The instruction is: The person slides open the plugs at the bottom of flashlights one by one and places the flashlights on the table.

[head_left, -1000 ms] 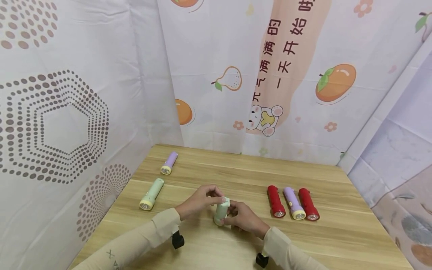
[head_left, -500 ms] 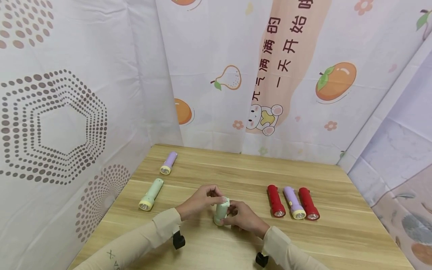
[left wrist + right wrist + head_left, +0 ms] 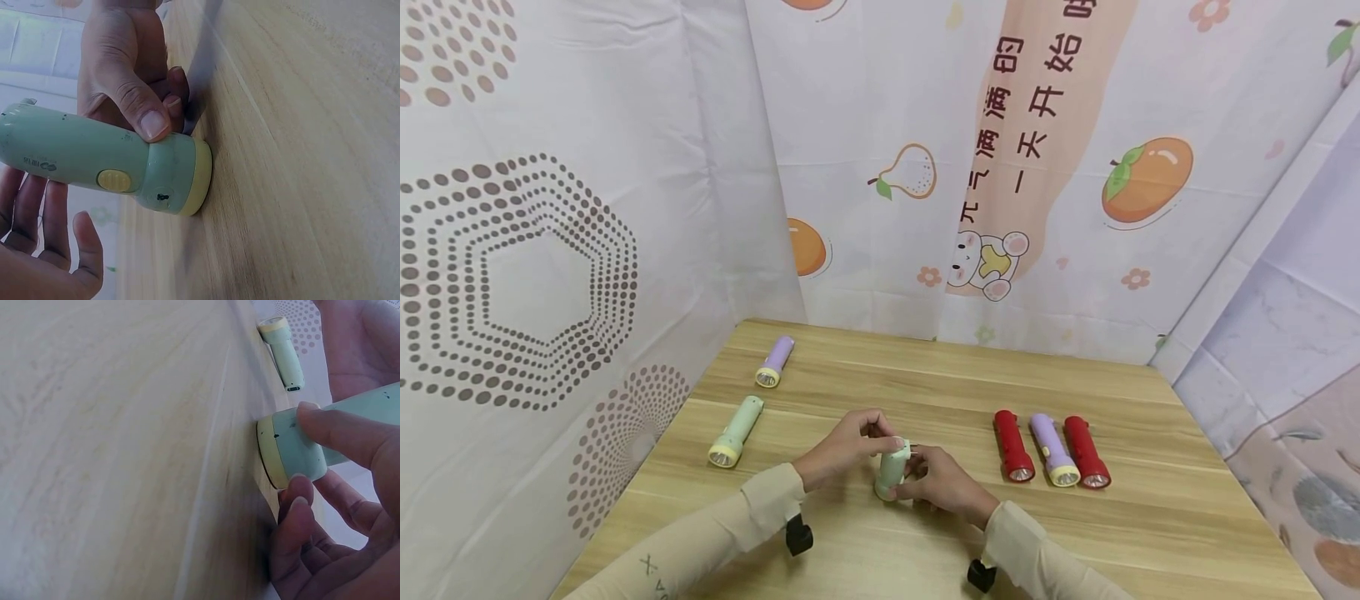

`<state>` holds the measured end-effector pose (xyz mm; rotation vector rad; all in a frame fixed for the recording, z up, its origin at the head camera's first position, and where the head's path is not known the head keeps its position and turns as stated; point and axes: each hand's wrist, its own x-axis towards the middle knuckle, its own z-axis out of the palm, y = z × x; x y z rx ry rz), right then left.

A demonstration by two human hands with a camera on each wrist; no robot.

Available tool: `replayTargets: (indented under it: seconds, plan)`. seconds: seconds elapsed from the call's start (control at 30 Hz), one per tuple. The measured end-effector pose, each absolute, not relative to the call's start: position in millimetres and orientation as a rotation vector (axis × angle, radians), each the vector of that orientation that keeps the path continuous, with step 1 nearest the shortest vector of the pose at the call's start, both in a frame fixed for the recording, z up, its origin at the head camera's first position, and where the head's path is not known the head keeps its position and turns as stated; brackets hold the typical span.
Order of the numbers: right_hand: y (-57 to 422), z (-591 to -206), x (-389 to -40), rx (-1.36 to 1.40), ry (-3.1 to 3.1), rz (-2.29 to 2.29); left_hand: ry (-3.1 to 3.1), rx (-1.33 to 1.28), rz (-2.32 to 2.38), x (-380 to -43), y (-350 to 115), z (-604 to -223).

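I have the left hand (image 3: 848, 448) gripping the upright green flashlight (image 3: 892, 473) near its top, the right hand (image 3: 951, 485) pinching its head (image 3: 167, 165); likely light, rigid, slightly slick.

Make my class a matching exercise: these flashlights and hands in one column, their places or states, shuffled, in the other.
1. held green flashlight
2. red flashlights
3. left hand
4. right hand

A. gripping near the lamp end
B. on end, lamp downward
C. touching the upper end
D. lying either side of a purple flashlight

Pairs: 1-B; 2-D; 3-C; 4-A
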<state>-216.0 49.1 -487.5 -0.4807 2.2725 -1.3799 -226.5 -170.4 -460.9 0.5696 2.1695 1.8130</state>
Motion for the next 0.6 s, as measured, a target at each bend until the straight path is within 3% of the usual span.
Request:
replayTargets:
  seconds: [0.6]
  plan:
    - [47.3, -484.3, -214.1, -0.436, 2.251, -1.393, 2.154, 0.58, 1.827, -227.5, -169.7, -462.6]
